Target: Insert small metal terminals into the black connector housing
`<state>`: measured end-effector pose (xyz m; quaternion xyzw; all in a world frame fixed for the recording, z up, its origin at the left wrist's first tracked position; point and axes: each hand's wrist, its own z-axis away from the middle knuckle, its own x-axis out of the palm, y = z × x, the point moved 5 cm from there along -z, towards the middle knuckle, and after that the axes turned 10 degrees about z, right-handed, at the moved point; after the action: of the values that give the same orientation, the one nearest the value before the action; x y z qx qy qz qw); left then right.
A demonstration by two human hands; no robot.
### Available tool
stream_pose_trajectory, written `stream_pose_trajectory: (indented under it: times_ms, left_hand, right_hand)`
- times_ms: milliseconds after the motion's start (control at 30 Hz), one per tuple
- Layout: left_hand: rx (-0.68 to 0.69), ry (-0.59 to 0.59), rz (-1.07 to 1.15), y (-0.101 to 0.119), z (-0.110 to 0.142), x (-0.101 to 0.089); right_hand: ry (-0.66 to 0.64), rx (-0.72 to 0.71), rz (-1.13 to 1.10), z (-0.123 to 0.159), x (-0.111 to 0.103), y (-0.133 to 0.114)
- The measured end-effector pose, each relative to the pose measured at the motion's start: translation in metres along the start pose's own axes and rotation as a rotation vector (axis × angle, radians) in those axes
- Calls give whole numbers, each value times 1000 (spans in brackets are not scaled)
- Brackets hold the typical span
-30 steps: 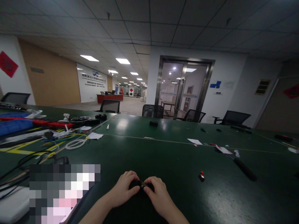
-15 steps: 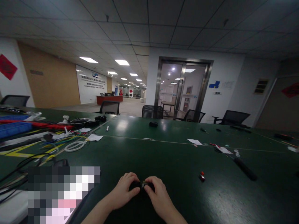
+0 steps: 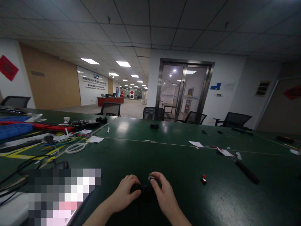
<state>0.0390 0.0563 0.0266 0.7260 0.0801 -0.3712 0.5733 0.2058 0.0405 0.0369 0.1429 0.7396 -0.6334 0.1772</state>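
Observation:
Near the front of the dark green table [image 3: 122,160], my left hand [image 3: 128,190] is closed around a small black object [image 3: 145,188]; its kind is too dark to make out. My right hand [image 3: 162,188] pinches a small, light metallic piece [image 3: 150,176] between thumb and fingertips. That piece is just above and right of the black object, apart from it. Farther right on the tabletop lies a small red and silver item [image 3: 203,179].
Cables, a white cable coil [image 3: 75,148] and blue trays [image 3: 15,131] crowd the left side. A black-handled tool [image 3: 246,171] lies to the right, beside paper scraps [image 3: 225,152]. A black box [image 3: 154,126] and a small wrench [image 3: 108,130] sit farther back.
My right hand has lifted up and slightly right, away from the black object, with the small metallic piece in its fingers. My left hand has stayed in place.

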Motion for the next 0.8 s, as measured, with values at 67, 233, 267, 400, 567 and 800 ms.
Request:
stream_pose_trajectory:
  times_ms: [67,233,267,400,567,800]
  left_hand:
    - [-1,-5,-8,0,0,0]
    - [14,-7,-15,-3,-2,1]
    - [16,-5,-16,-5,-2,2]
    - [16,6,-22,-8,-2,3]
    - [-12,-9,-24,-6,-2,2]
    - [-22,-20,0,-2,0,0]
  right_hand:
    - [41,-9,-18,-1,-4,-1]
    - [125,-35,-84,-2,-13,-3]
    - [137,-31,-111,-2,-14,-3]
    - [190,-14,-229,-2,-19,-2]
    - [263,-14,-335,-4,-25,4]
    - [335,26,-347,-6,-33,15]
